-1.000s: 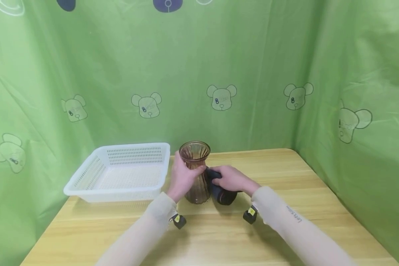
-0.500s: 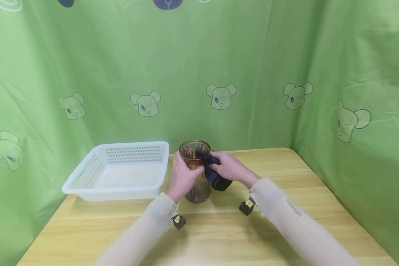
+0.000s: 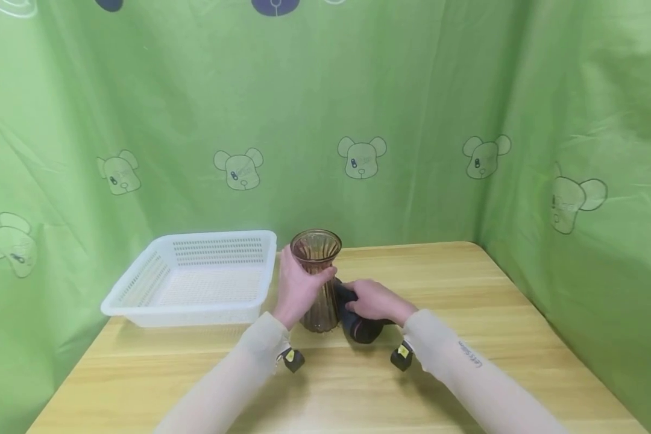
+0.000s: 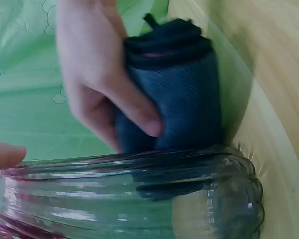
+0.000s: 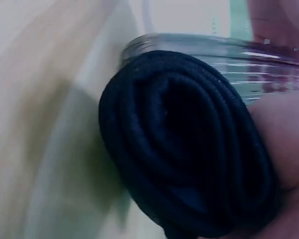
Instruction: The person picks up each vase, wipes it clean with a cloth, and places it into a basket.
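Observation:
A ribbed, brownish-pink glass vase (image 3: 321, 310) with a flared rim stands upright on the table. My left hand (image 3: 297, 288) grips it round the neck, thumb across the near side. In my right hand (image 3: 377, 299) is a dark navy cloth (image 3: 362, 330) rolled into a thick bundle, which lies along the vase's right side. The left wrist view shows the cloth (image 4: 184, 99) overlapping the lower glass, with the right thumb pressed along it. Spiral layers of the roll (image 5: 174, 134) face the right wrist camera and hide most of the right fingers.
A white perforated plastic basket (image 3: 195, 313) sits to the left of the vase. Wooden table (image 3: 347, 392) surface runs beneath everything. A green curtain (image 3: 304, 108) with bear-head prints hangs behind and along both sides.
My right hand has rubbed the cloth up the vase's side and then back down toward its lower part. The left hand keeps its grip; the vase has tilted or shifted slightly left.

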A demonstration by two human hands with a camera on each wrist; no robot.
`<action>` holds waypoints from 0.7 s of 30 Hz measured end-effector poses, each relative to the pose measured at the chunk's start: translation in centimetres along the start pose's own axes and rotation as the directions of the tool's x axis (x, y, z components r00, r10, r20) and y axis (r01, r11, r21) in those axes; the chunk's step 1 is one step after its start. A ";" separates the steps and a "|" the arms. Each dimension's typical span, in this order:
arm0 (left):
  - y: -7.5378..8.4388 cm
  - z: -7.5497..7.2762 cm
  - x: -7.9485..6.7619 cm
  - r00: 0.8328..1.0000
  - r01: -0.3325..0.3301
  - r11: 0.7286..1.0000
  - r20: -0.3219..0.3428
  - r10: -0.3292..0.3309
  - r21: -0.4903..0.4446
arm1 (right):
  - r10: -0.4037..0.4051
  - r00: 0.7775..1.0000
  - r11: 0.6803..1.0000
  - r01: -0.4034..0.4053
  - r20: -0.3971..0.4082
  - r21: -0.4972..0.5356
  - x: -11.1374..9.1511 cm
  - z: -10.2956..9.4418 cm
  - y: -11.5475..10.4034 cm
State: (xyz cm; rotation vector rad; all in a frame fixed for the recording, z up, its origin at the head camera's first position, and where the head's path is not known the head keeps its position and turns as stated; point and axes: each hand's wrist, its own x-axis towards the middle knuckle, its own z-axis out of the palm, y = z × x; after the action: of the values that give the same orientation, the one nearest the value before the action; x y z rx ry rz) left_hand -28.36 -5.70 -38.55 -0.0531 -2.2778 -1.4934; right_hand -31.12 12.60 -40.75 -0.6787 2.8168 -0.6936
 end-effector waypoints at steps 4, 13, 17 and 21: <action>0.1 -0.1 0.1 1.000 0.016 1.000 0.003 -0.016 0.006 | -0.034 0.999 0.999 0.034 -0.021 0.032 -0.2 -1.6 -0.5; 0.4 -0.2 0.1 0.999 0.038 0.999 0.032 -0.039 0.023 | -0.098 0.977 0.994 0.105 -0.190 0.029 -0.6 -6.0 -3.0; 0.4 -0.1 0.0 0.998 0.037 0.999 0.045 -0.037 0.009 | -0.109 0.968 0.992 0.120 -0.224 0.034 -0.3 -6.3 -3.3; 0.3 -0.2 -0.2 0.999 0.017 1.000 0.037 -0.016 -0.013 | -0.102 0.982 0.994 0.106 -0.161 0.021 0.1 -4.7 -2.6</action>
State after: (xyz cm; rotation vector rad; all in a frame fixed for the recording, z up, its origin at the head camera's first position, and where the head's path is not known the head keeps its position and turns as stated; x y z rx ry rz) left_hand -28.10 -5.70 -38.32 -0.0667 -2.3032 -1.5277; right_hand -31.44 12.41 -35.38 -0.8041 2.9257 -0.8422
